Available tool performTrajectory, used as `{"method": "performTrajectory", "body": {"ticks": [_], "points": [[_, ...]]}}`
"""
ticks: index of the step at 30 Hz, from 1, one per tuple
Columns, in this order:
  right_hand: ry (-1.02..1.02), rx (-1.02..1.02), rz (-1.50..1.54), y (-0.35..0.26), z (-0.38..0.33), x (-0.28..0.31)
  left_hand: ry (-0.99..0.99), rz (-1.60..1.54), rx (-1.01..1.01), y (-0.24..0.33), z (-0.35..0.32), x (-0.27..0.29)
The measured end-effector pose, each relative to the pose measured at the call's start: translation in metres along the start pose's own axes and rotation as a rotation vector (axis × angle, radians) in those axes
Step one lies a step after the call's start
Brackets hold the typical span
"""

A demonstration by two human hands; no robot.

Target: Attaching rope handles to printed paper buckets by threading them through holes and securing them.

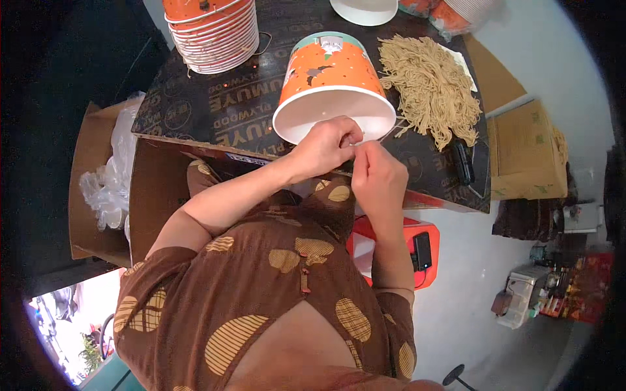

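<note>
An orange paper bucket (332, 68) with a white rim and a green band lies on its side on the dark table, its mouth facing me. In front of its rim, my left hand (326, 144) and my right hand (380, 173) meet, fingers pinched. A thin pale cord (356, 144) seems to run between the fingertips, mostly hidden by them. To the right of the bucket spreads a heap of tan cords (430, 88), with loose strands near the rim. A small black tool (463, 161) rests just below the heap.
A tall stack of orange buckets (212, 36) stands at the table's far left. Another white-rimmed bucket (365, 12) is at the far edge. Cardboard boxes (529, 153) flank the table, the left one (98, 189) with clear plastic bags. A red stool (422, 254) holds a black device.
</note>
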State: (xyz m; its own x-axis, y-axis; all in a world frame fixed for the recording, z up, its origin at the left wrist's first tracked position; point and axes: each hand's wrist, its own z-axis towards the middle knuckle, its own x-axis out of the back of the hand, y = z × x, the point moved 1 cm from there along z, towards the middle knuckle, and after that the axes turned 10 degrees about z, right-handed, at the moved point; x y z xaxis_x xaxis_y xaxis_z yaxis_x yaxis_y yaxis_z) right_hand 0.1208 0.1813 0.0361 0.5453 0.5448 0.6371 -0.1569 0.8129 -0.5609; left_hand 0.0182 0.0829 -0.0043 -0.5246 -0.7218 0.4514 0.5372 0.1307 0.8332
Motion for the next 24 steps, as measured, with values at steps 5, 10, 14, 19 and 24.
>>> {"method": "performTrajectory", "body": {"ticks": [5,10,14,19,24], "points": [[-0.249,0.083,0.102,-0.025,-0.018,0.010,0.053,-0.065,0.009,-0.009,0.002,-0.003],[-0.482,0.071,0.317,-0.045,-0.021,0.034,-0.043,-0.124,0.110,-0.011,0.001,-0.002],[0.115,-0.136,0.078,0.000,-0.001,0.005,-0.043,-0.114,0.106,-0.008,0.001,-0.001],[0.025,-0.115,-0.085,0.022,0.007,-0.010,-0.055,-0.112,0.076,-0.010,-0.001,0.000],[-0.020,-0.071,-0.073,0.034,0.008,-0.013,-0.085,-0.120,0.102,-0.009,-0.001,0.002]]}}
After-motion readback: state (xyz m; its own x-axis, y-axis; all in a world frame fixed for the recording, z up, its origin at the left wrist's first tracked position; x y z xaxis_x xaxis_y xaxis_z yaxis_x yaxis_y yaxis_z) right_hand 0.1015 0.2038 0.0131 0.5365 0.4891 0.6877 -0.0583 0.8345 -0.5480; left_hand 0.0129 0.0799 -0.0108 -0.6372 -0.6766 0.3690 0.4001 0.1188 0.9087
